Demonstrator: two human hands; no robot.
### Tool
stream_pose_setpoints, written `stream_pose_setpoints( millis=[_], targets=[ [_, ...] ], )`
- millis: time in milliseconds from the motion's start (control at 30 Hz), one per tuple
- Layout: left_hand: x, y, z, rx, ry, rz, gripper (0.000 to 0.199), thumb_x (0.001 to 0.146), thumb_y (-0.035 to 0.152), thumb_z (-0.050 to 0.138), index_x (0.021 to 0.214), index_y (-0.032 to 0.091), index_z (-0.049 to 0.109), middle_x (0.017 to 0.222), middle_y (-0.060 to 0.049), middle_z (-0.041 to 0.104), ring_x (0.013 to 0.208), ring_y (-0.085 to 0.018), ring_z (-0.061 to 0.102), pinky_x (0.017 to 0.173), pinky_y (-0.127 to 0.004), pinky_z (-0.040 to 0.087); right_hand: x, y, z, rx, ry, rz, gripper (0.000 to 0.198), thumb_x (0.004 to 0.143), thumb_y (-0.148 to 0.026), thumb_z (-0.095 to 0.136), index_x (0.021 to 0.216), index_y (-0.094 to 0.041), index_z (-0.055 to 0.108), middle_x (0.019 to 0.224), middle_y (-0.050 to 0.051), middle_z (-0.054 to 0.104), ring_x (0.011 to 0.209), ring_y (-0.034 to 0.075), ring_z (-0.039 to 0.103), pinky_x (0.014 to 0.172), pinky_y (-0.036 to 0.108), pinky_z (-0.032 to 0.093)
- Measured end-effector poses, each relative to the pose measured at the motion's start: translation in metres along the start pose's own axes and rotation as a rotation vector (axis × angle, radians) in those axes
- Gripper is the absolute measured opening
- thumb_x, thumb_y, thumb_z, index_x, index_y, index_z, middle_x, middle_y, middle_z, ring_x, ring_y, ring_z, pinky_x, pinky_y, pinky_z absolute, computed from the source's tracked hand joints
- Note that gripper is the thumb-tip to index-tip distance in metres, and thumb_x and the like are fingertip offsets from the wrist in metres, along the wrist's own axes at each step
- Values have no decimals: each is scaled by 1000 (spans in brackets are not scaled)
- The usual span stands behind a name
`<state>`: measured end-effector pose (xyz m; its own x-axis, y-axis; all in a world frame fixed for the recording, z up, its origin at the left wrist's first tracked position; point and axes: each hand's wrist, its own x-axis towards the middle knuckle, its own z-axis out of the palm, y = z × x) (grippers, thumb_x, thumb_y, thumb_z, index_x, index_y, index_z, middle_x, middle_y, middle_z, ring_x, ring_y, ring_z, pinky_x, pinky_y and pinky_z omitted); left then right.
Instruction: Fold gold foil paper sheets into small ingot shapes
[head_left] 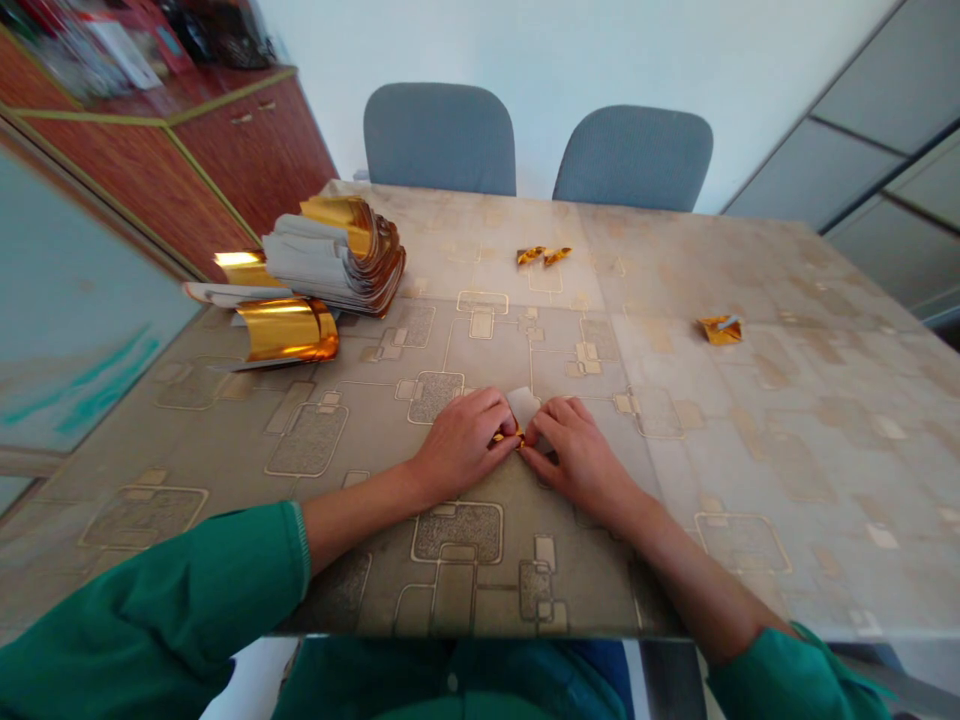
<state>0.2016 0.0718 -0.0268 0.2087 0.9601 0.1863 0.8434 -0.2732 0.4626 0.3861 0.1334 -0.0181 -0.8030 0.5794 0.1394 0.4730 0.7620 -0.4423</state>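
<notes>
Near the middle of the table, my left hand (pixel 471 437) and my right hand (pixel 574 447) meet over a small piece of gold foil paper (pixel 522 404). Its pale back side stands up between them, and a bit of gold shows at the fingertips. Both hands pinch it with thumb and forefinger; the fingers cover most of its shape. Farther back lie two small folded gold pieces (pixel 543 256), side by side. Another folded gold piece (pixel 721 329) sits off to the right.
A thick stack of gold foil paper (pixel 337 255) rests at the table's left, with curled sheets (pixel 289 330) beside it. The patterned tablecloth (pixel 457 530) covers the table. Two grey chairs (pixel 440 138) stand behind it, and a wooden cabinet (pixel 247 150) is at the back left.
</notes>
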Motion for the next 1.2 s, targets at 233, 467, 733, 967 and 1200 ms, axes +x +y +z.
stream_pose_setpoints(
  millis=[233,467,733,967,1200],
  targets=[
    [1,1,1,-8,0,-14,10,89,21,61,81,17,56,88,-2,57,83,-18,53,72,-29,40,0,1,3,-44,-30,13,7,89,-21,59,83,-20,57,93,8,57,90,24,48,82,39,42],
    [1,-2,0,-88,2,-69,12,89,23,62,84,18,54,88,-1,55,82,-18,52,71,-30,39,-1,5,5,-36,-48,34,5,88,-22,62,86,-20,58,95,7,57,92,25,48,82,40,42],
    [-2,-11,-5,-200,15,-37,12,87,23,66,82,18,57,94,-1,56,88,-18,54,76,-30,42,-1,13,3,38,-61,4,3,88,-21,63,88,-22,60,97,5,57,94,23,49,84,37,41],
    [-7,-16,-7,-31,57,61,6,90,25,65,88,20,65,101,-3,59,95,-19,55,81,-31,43,-1,20,-2,65,-106,-42,5,86,-16,65,86,-21,62,96,4,58,94,20,50,83,33,39],
    [-18,-4,-2,446,75,441,24,102,21,43,102,18,67,91,-6,65,87,-19,55,75,-32,42,0,18,-2,75,-33,-52,9,82,-16,70,79,-20,63,88,2,59,86,17,51,79,31,37]
  ],
)
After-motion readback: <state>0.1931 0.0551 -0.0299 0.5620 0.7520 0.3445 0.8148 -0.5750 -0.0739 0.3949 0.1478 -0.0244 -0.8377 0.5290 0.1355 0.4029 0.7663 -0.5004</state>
